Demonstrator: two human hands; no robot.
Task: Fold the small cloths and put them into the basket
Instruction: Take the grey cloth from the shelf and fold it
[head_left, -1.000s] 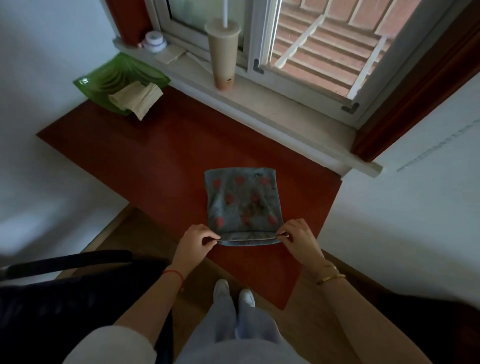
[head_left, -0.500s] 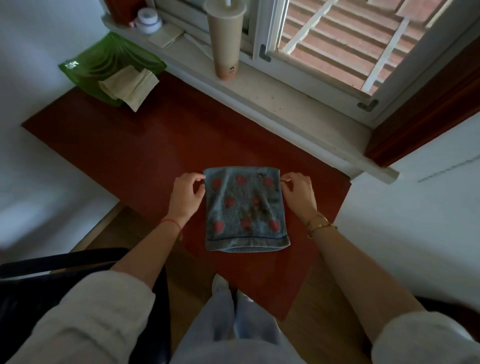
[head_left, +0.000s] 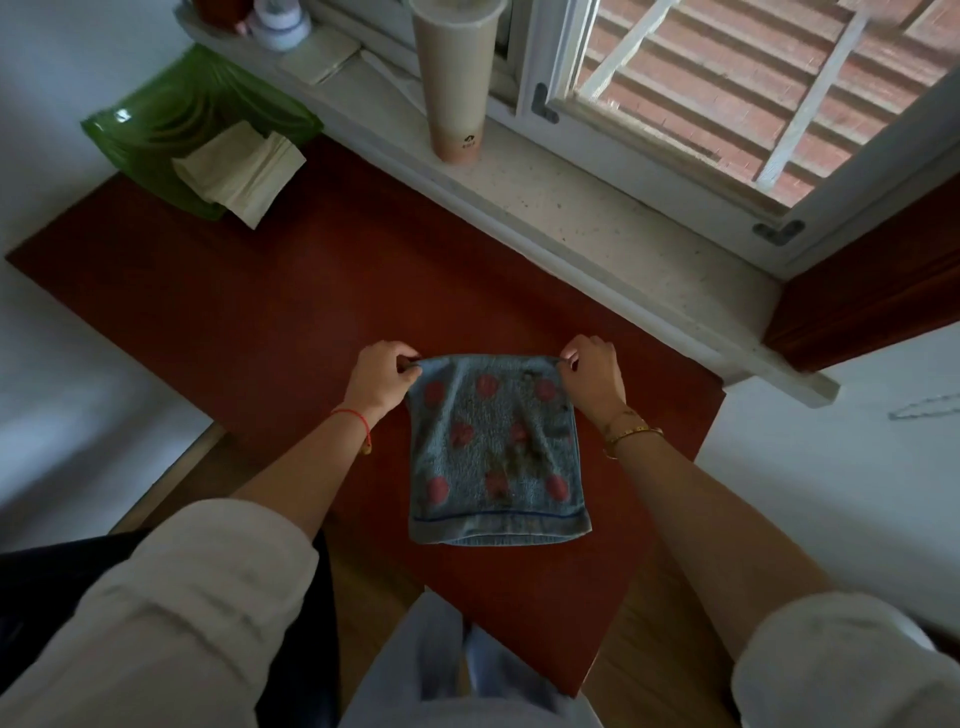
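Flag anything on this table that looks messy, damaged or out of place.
The blue cloth has dark brownish marks in its lower middle that look like stains. In the green basket, the cream cloths hang over the near rim.

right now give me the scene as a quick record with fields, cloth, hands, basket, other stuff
cloth: blue cloth with red dots, flat on the red table
left hand: left hand pinching the far left corner
right hand: right hand pinching the far right corner
basket: green basket at far left, one beige cloth in it
other: tall cup on the windowsill
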